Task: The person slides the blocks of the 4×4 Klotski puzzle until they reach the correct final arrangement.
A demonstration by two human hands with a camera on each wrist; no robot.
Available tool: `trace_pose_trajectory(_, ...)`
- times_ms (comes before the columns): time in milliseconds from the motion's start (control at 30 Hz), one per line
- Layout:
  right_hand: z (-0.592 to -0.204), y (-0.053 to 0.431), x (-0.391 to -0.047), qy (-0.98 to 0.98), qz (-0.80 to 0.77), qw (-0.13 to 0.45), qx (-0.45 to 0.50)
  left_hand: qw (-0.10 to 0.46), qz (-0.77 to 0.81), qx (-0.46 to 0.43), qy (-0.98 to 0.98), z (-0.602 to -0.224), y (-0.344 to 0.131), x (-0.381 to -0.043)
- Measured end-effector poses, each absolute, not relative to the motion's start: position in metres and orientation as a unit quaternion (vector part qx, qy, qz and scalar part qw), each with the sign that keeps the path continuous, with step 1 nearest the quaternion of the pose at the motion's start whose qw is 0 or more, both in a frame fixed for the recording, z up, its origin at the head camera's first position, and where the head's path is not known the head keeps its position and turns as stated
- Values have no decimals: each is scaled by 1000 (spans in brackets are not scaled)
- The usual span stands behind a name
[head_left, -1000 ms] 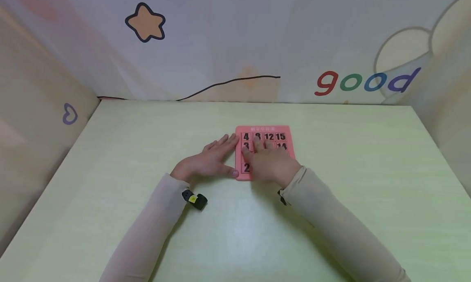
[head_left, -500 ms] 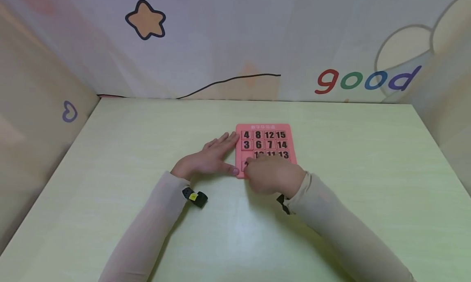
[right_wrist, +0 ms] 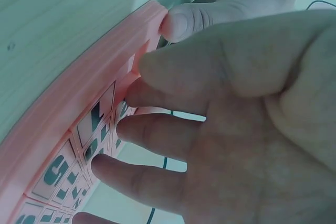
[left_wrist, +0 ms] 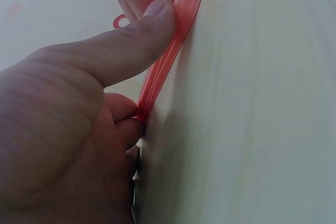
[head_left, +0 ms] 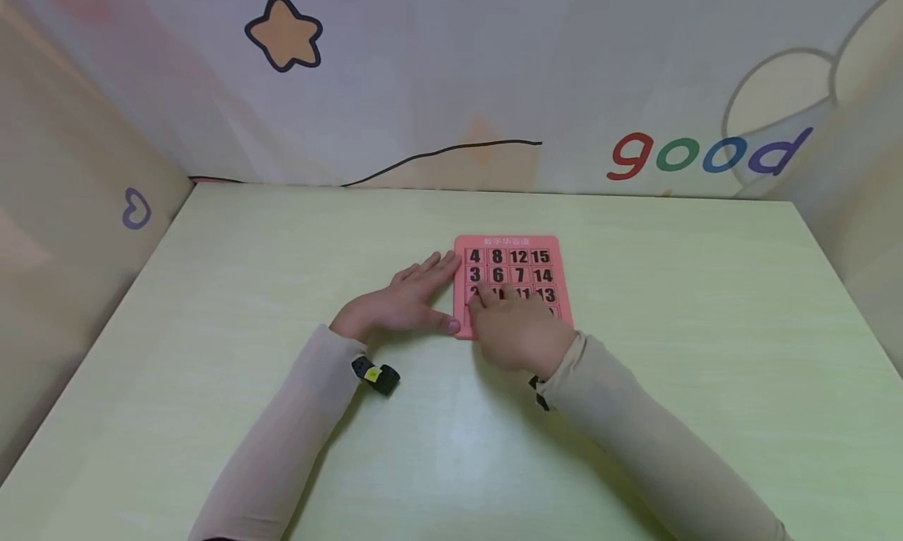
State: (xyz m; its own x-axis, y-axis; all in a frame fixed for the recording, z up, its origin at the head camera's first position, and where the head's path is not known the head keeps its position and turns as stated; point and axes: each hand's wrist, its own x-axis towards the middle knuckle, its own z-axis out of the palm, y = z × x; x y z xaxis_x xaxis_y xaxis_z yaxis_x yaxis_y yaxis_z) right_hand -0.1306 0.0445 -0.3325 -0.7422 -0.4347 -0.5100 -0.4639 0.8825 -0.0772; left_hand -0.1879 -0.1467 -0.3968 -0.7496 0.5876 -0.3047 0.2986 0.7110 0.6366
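In the head view, a pink number puzzle (head_left: 511, 274) lay flat on the pale green table (head_left: 282, 266), with white lettering (head_left: 506, 241) along its far border. The top row of its tiles (head_left: 520, 275) read 4, 8, 12, 15 and the next 3, 6, 7, 14; the third row was partly covered and the bottom row largely hidden. The left hand (head_left: 402, 306) was spread, fingers straight, its fingertips and thumb (head_left: 443, 322) touching the puzzle's left side without gripping it. The right hand (head_left: 522, 329) lay over the near part of the puzzle, palm down, its fingers extended across the tiles and grasping nothing. Light sleeves (head_left: 275, 439) covered both arms, and a black device (head_left: 377, 375) sat at the left wrist. Behind the table, the wall (head_left: 423, 78) bore an orange star (head_left: 284, 35) and the word "good" (head_left: 705, 155) in coloured letters.

In the left wrist view, the thumb overlapped the puzzle's red-looking edge, while other fingertips met that edge farther along.

In the right wrist view, the right hand's fingers were parted and slightly bent, their tips at the tiles, one of which showed a 1. Which tips made contact could not be told. The left thumb touched the puzzle's corner.
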Motion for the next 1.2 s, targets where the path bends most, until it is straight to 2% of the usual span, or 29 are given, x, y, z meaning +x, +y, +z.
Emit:
trace_pose_trajectory(267,-331,55,-130,930,-5,270,-248,256,288,244,890,-398,-145,-188)
trace_pose_trajectory(600,-331,80,-107,929,12,259,-264,250,290,236,893,-395,-144,-187)
trace_pose_trajectory(1200,-338,63,-107,920,-27,274,-280,255,296,236,890,-395,-144,-186)
